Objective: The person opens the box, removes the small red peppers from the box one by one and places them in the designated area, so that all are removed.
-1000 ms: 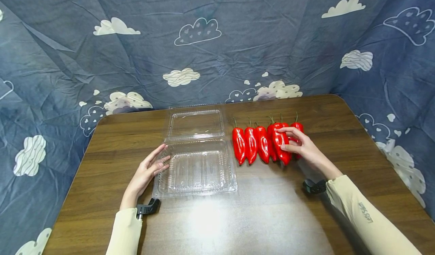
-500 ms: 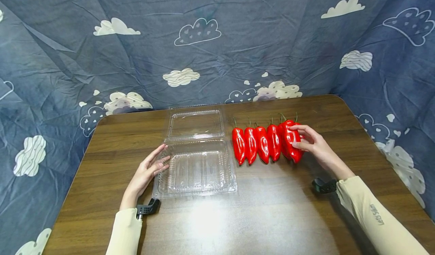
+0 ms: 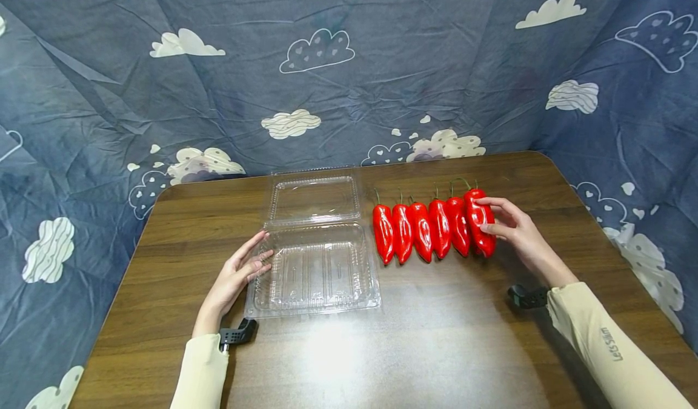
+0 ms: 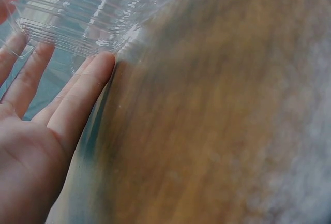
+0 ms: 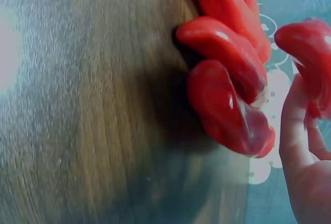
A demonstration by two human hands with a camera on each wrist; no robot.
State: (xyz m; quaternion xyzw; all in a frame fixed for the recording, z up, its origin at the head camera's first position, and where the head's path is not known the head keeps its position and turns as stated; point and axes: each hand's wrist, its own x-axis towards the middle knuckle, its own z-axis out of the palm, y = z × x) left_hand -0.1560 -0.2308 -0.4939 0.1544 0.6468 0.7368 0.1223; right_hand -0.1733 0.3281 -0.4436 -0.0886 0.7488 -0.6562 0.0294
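Between its thumb and fingers my right hand (image 3: pixel 515 230) holds a glossy red pepper (image 3: pixel 478 218) by its right side, at the right end of a row. In the right wrist view the held pepper (image 5: pixel 313 53) is raised off the table, apart from the peppers (image 5: pixel 230 113) lying there. It mostly hides the row's rightmost pepper in the head view. My left hand (image 3: pixel 231 279) rests with extended fingers against the left side of a clear plastic box (image 3: pixel 316 275). The left wrist view has its fingertips (image 4: pixel 101 66) at the box's ribbed wall (image 4: pixel 77 32).
Several red peppers (image 3: pixel 422 232) with green stems lie side by side just right of the box. The box's hinged lid (image 3: pixel 315 198) lies folded back toward the far edge of the wooden table (image 3: pixel 425 336). A blue cloud-print cloth (image 3: pixel 338 106) hangs behind.
My right hand has moved right along the row with the held pepper, from above the middle-right peppers to above the rightmost one. The left hand and the box have stayed still.
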